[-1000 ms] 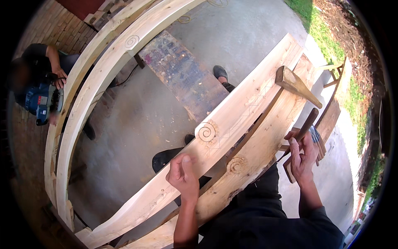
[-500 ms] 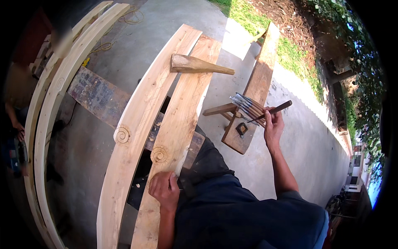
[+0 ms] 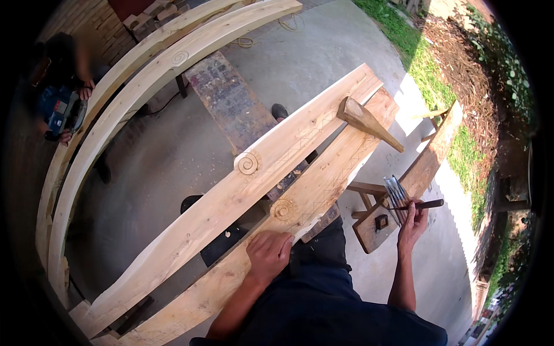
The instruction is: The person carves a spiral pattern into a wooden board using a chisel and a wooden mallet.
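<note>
Dark-handled tool (image 3: 430, 204): in your right hand (image 3: 412, 228), fingers pinched closed on it, out by the tool bundle (image 3: 395, 191) on the low bench (image 3: 424, 168); can't tell if it touches the bundle

Left hand (image 3: 269, 254): loose closed fist on the near plank (image 3: 314, 193), nothing showing in it

Spirals: near spiral (image 3: 283, 211) and far spiral (image 3: 248, 164) both look carved, so I'd call those mostly done

Zigzags: drawn lines only on your near plank and far plank (image 3: 202, 210), no cuts I can make out, so probably what's left

Mallet (image 3: 369, 122): lying across both planks

Surface: planks side by side, gap between, stained board (image 3: 228, 98) crossing underneath

Room: concrete floor (image 3: 167, 173), curved beams (image 3: 124, 104), co-worker's blue power tool (image 3: 56, 109) on your left, sunlit grass (image 3: 435, 86) off right
</note>
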Available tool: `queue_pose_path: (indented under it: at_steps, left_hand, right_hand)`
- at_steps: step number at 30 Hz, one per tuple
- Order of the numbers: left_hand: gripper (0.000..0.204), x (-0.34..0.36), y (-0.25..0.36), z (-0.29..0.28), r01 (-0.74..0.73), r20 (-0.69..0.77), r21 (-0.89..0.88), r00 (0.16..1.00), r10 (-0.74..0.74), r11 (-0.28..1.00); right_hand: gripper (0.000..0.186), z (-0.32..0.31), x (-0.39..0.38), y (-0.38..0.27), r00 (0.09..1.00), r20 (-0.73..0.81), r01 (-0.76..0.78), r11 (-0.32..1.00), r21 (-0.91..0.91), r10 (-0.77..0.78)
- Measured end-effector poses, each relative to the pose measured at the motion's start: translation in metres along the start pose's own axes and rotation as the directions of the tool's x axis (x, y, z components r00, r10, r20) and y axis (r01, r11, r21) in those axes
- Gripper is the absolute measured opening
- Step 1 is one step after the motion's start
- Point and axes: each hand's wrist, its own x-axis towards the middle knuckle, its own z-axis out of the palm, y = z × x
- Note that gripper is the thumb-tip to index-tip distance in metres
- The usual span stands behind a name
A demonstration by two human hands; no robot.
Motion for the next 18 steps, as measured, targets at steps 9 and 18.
queue_pose_path:
  at_steps: [9, 18]
  left_hand:
    - [0.042, 0.061, -0.014, -0.011, 0.13, -0.078, 0.24, 0.99, -0.114, 0.962]
    - [0.072, 0.105, -0.063, -0.012, -0.083, 0.057, 0.173, 0.996, 0.074, 0.981]
  right_hand:
    - [0.011, 0.174, 0.055, -0.132, 0.935, 0.208, 0.188, 0.9, 0.394, -0.286]
    - [0.041, 0.327, 0.051, -0.207, 0.893, 0.347, 0.061, 0.842, 0.536, -0.286]
